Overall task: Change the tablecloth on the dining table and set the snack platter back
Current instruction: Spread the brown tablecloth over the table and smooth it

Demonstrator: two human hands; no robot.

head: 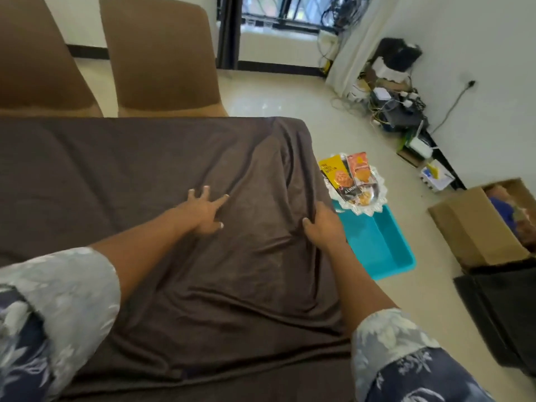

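Brown tablecloth [145,158] draped over tabletop, wrinkled nr R edge. L hand [204,211] spread flat, pressing cloth; R hand [322,224] pinches fold. Fabric prob soft, light, slippy: grip hem. Snack platter [377,176] on teal bin [385,245], floor.

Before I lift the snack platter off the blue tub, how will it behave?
The snack platter is probably light, since it balances on a corner of the tub. The packets lie loose and overhang its rim, so they may slide off if it tilts. Its shiny surface looks slippery.
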